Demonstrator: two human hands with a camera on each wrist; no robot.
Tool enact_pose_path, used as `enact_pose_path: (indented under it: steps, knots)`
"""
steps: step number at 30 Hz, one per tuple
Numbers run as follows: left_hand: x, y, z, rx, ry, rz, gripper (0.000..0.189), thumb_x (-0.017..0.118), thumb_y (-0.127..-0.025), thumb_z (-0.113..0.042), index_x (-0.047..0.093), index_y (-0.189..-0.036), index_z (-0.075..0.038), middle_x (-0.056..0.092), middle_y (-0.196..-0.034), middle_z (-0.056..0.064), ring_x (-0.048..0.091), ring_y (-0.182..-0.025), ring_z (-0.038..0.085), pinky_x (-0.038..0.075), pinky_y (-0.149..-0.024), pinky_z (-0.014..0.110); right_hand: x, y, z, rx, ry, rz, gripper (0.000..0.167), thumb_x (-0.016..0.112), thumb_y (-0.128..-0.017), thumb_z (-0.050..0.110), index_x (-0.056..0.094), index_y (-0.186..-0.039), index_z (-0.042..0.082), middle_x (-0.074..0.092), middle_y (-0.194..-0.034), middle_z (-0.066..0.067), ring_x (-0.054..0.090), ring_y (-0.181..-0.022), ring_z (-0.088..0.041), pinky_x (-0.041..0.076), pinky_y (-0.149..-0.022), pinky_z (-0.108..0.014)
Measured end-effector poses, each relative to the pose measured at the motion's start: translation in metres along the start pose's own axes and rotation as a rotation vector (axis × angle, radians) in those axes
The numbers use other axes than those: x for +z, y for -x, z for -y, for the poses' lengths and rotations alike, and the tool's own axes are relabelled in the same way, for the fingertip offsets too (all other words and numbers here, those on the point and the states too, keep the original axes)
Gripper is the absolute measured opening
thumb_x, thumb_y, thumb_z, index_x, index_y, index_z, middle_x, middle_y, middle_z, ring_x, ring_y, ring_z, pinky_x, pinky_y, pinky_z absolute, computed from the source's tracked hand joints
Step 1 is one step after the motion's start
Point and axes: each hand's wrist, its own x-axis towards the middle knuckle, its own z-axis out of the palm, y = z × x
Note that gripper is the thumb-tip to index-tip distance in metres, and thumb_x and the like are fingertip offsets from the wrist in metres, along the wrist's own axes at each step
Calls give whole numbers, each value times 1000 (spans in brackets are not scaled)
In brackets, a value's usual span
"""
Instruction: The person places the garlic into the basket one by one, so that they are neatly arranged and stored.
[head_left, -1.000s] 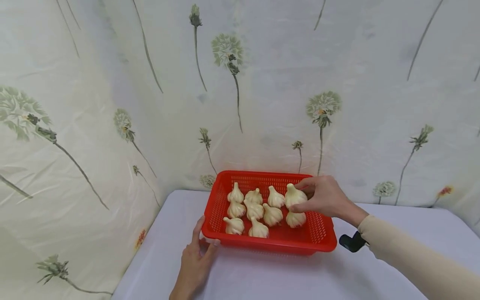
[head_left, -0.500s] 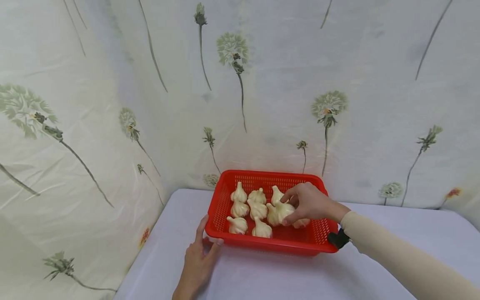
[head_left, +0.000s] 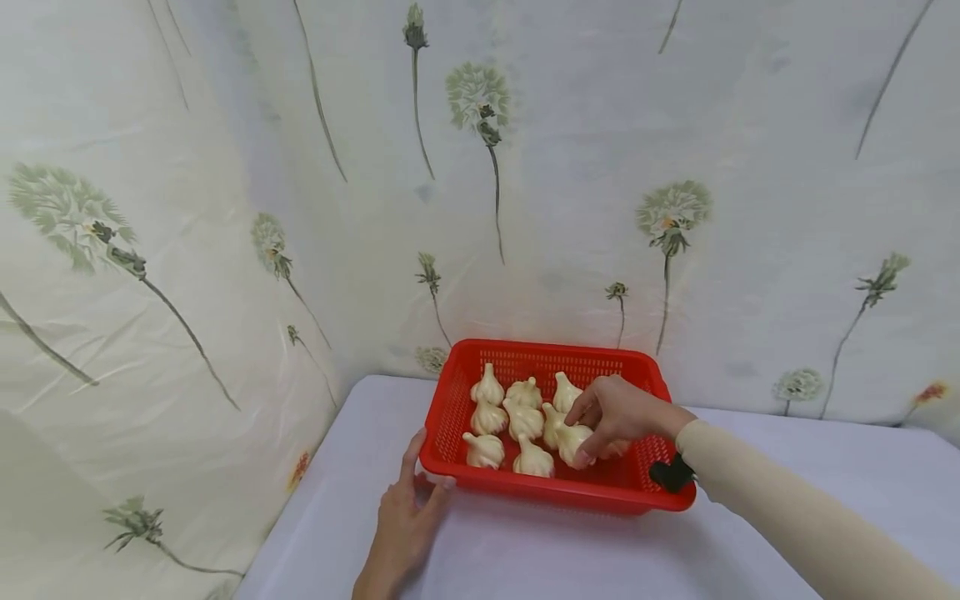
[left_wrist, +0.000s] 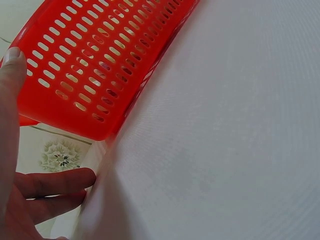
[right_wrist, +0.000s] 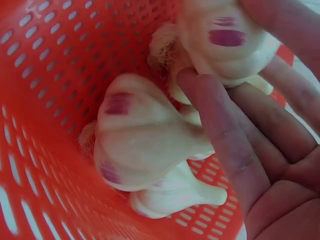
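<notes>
A red perforated basket (head_left: 551,492) holds several white garlic bulbs (head_left: 524,417), mostly lying in rows at its left and middle. My right hand (head_left: 618,411) reaches in over the right side and pinches a garlic bulb (head_left: 572,446) between thumb and fingers. In the right wrist view this held bulb (right_wrist: 227,42) shows purple marks, and another bulb (right_wrist: 145,132) lies near the basket wall. At the front left corner, my left hand (head_left: 405,525) touches the basket with its index finger and thumb. Its thumb (left_wrist: 14,62) lies at the rim in the left wrist view; two other fingers extend below, apart from the basket.
The basket stands on a table with a white cover (head_left: 585,558), near the back edge. Behind and to the left hang pale curtains (head_left: 570,192) printed with dandelions. A black device (head_left: 672,475) on my right wrist overlaps the basket's right end.
My right hand has carried the garlic bulb from the right rear of the basket toward the front middle and lowered it beside the others. The left hand stays at the corner.
</notes>
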Motion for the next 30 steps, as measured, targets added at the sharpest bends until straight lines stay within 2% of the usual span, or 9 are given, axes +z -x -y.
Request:
enact_pose_path:
  steps: [6, 10, 14, 17, 25, 30]
  knots:
    - [1, -1, -2, -8, -13, -5, 77, 68, -97, -57, 29, -162, -52, 75, -112, 1, 60, -92, 15, 47, -87, 50, 5, 0, 1, 12, -33, 80, 40, 97, -77, 28, 84, -113, 16, 82, -96, 0, 73, -82, -16, 64, -70, -36]
    - [3, 0, -2, -39, -13, 10, 76, 66, -97, -62, 27, -162, -54, 74, -120, 3, 62, -99, 18, 48, -95, 59, 12, -1, -1, 31, -41, 100, 35, 95, -78, 21, 85, -111, 17, 82, -99, 0, 75, -92, -16, 65, -78, -38]
    - [5, 1, -2, -55, 7, 28, 77, 65, -96, -66, 26, -161, -56, 73, -129, 2, 63, -104, 18, 48, -100, 63, 16, -1, -6, 59, -38, 99, 33, 95, -78, 18, 85, -110, 16, 83, -99, -1, 77, -92, -16, 65, -81, -40]
    - [5, 0, -2, -54, 11, 28, 77, 64, -96, -67, 24, -161, -57, 72, -134, 0, 62, -103, 17, 49, -100, 62, 16, -1, -9, 61, -34, 87, 33, 94, -79, 16, 85, -110, 15, 82, -99, -3, 79, -89, -17, 65, -77, -40]
    - [6, -5, 1, -39, 12, 26, 77, 65, -96, -65, 24, -161, -58, 73, -132, 2, 62, -102, 18, 52, -92, 53, 11, 0, -9, 85, -62, 92, 30, 91, -82, 11, 84, -111, 12, 82, -96, -5, 77, -79, -18, 64, -67, -36]
    - [6, -5, 1, -30, 5, 18, 77, 66, -96, -63, 26, -162, -56, 73, -133, 3, 65, -106, 20, 48, -98, 60, 11, -1, -4, 131, -27, 106, 35, 94, -80, 18, 83, -112, 16, 80, -97, -1, 73, -81, -18, 64, -66, -36]
